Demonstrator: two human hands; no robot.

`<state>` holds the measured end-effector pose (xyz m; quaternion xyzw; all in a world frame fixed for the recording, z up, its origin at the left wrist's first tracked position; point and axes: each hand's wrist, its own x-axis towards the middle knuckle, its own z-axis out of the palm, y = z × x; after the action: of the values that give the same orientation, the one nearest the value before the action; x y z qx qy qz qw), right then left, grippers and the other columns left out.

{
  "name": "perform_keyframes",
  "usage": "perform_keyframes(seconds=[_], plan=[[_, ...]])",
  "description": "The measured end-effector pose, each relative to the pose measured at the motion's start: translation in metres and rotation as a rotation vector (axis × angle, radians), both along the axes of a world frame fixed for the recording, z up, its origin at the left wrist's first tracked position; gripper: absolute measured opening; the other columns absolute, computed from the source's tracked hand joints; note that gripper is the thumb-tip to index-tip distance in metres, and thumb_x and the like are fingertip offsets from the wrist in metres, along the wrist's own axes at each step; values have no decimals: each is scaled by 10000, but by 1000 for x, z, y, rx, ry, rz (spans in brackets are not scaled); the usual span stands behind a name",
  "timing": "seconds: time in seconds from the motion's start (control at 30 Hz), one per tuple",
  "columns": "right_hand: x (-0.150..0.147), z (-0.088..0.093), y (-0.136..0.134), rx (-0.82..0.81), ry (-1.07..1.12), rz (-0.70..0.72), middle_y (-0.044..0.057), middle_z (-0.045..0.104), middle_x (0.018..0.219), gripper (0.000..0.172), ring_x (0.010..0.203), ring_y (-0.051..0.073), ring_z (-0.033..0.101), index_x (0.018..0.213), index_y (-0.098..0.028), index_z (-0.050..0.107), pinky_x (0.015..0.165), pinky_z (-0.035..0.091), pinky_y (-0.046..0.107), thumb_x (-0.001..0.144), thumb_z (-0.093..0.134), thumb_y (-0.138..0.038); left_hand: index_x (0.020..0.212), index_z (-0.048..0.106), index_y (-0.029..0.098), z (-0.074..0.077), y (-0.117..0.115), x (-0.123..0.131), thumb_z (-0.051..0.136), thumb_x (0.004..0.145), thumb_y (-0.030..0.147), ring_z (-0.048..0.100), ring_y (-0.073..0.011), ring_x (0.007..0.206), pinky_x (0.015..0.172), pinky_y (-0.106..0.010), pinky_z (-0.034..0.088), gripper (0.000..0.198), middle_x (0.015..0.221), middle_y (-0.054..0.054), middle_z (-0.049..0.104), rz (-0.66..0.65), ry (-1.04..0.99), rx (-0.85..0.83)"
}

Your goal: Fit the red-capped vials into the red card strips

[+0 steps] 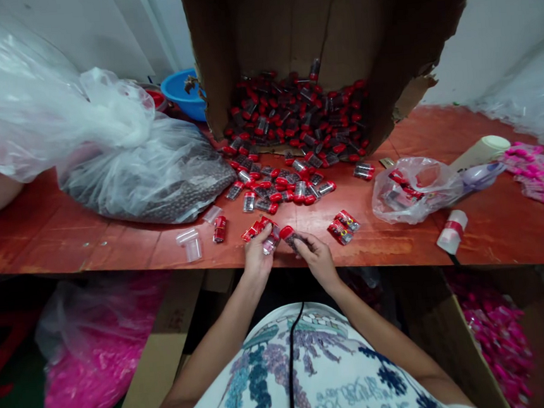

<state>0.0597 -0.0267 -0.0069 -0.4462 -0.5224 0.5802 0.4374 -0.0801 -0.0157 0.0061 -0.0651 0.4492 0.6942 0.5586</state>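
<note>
My left hand [257, 256] is closed on a small clear vial with a red cap [269, 241] at the front edge of the red-brown table [65, 235]. My right hand [315, 255] is closed on another red-capped vial [290, 235] just beside it. The two hands almost touch. Loose red-capped vials [280, 187] lie scattered in front of them, spilling from a tipped cardboard box [301, 100] full of the same vials. Two vials [343, 226] rest right of my right hand, and one [219, 229] lies to the left next to clear empty pieces [188, 243].
A big clear plastic bag of dark beads [156, 182] lies at the left. A blue bowl [184, 94] stands behind it. A small plastic bag with vials [408, 189], a white bottle [479, 151] and pink pieces [538, 174] sit at the right. Bags and boxes of pink pieces [95, 365] are under the table.
</note>
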Motion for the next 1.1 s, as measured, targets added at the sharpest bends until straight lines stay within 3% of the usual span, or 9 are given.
perform_keyframes(seconds=[0.2, 0.47, 0.63, 0.87, 1.1], plan=[[-2, 1, -2, 23, 17, -22, 42, 660, 918, 338, 729, 155, 591, 1086, -190, 638, 630, 524, 278, 822, 565, -387, 703, 644, 108, -1, -4, 5, 723, 604, 28, 645, -129, 627, 669, -254, 521, 150, 684, -31, 687, 27, 47, 51], [-1, 2, -9, 203, -175, -20, 55, 645, 935, 282, 809, 176, 583, 1080, -207, 643, 751, 481, 303, 849, 551, -341, 688, 647, 109, 2, -7, 6, 718, 605, 48, 648, -139, 632, 692, -273, 518, 125, 679, -36, 682, 8, 28, 64], [-2, -2, -5, 122, -102, -74, 53, 656, 925, 310, 795, 178, 593, 1095, -197, 630, 720, 500, 301, 847, 548, -364, 704, 659, 90, 1, -12, 10, 703, 601, 14, 653, -153, 621, 644, -267, 531, 135, 683, -46, 688, -116, -1, 58], [1, -3, -8, 55, -19, -58, 48, 657, 961, 323, 695, 140, 587, 1099, -194, 627, 635, 518, 272, 834, 566, -369, 741, 635, 102, -7, -6, 4, 660, 676, 18, 654, -139, 599, 607, -261, 550, 110, 672, -39, 682, -81, -72, 34], [5, -3, -11, 87, -26, -82, 46, 663, 928, 322, 694, 143, 589, 1093, -194, 636, 635, 510, 269, 833, 566, -370, 714, 617, 116, -2, -3, 2, 615, 740, 27, 650, -115, 570, 602, -226, 551, 93, 633, -26, 679, -58, -97, 11]])
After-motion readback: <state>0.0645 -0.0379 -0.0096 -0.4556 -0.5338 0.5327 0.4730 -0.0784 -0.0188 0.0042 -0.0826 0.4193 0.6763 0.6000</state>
